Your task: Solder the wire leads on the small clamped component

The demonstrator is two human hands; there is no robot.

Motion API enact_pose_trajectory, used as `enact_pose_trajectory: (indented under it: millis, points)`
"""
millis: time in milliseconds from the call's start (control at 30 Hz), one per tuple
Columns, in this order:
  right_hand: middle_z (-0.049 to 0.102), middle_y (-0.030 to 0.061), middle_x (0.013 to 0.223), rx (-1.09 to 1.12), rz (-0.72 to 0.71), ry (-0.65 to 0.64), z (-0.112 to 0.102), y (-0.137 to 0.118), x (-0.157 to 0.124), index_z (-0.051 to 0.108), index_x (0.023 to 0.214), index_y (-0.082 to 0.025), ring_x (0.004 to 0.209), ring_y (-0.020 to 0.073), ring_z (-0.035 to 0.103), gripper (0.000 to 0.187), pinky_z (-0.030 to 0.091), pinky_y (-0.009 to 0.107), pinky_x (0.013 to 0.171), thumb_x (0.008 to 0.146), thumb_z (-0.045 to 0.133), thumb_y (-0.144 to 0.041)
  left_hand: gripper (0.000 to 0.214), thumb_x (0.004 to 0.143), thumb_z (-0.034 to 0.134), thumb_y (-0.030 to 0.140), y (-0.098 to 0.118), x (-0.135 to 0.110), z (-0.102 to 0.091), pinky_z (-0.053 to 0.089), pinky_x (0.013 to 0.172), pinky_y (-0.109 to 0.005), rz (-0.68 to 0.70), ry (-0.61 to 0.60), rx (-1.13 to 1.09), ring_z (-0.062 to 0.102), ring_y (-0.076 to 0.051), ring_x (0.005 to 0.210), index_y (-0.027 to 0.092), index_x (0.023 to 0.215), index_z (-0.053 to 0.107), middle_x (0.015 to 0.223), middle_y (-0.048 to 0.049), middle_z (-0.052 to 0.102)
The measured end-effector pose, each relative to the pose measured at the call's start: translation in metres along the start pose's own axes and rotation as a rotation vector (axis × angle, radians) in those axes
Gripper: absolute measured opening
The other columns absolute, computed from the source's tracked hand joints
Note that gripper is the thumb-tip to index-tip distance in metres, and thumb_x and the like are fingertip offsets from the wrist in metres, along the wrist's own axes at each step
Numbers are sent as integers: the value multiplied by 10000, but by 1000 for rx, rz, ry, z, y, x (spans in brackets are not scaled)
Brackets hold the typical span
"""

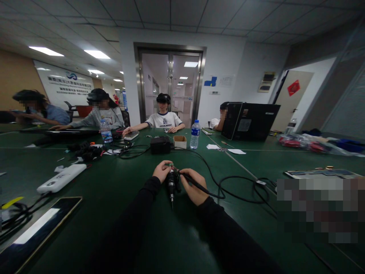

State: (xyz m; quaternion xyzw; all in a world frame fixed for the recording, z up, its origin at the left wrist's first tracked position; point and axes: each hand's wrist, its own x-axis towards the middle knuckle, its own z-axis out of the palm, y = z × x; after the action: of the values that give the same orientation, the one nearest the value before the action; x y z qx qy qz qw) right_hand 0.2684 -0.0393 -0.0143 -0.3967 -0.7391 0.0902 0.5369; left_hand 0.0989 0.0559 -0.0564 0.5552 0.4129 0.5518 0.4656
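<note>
Centre of frame, over the matte green worktop [114, 198]: left hand [162, 172], fingers curled closed around the top of a black cylindrical tool [171, 183] with a thin metal tip, and right hand [194, 187], fingers pinched shut on the glossy black cable [228, 192] just beside it.

A green table [114, 182] carries a white power strip [61, 178], a dark tablet [37, 228], a black box [160, 145], a small cardboard box [180, 142], a water bottle [195, 134] just beside it, and an open laptop [248, 121]. A person in a white shirt [164, 120] sits at the far edge, before glass doors [170, 83].
</note>
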Motion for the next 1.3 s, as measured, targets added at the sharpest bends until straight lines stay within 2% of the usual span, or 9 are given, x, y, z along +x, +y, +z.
enact_pose_trajectory:
  millis: [233,367,600,1067,1300]
  points:
    - [704,29,896,-9,4,-25,0,2,0,654,915,-230,843,184,657,156,521,310,789,826,528,-215,302,686,659,229,-4,0,-1,503,855,-360,14,-17,-21,692,-194,791,164,972,586,783,-40,723]
    - [703,23,890,-14,12,-33,0,2,0,650,907,-232,844,183,658,146,518,306,787,821,535,-204,296,686,650,211,-2,0,0,506,840,-354,11,-17,-15,690,-194,779,162,971,587,779,-43,725]
    - [705,33,871,-53,-6,30,-1,0,1,648,888,-221,831,188,660,137,519,315,779,822,530,-212,288,689,647,203,3,-2,1,500,843,-339,-5,0,17,685,-189,801,162,969,588,780,-42,724]
    - [708,32,875,-33,-9,5,-2,-1,1,648,889,-228,839,193,664,133,520,318,785,830,530,-216,294,693,622,179,4,-3,0,496,873,-370,-6,-1,13,689,-203,815,156,984,585,795,-53,722]
    - [707,25,883,-39,0,-18,-1,-1,1,647,887,-231,844,190,658,134,513,315,789,820,536,-197,301,695,632,199,2,-2,-2,495,886,-367,18,-47,-14,690,-207,854,162,990,582,834,-60,727]
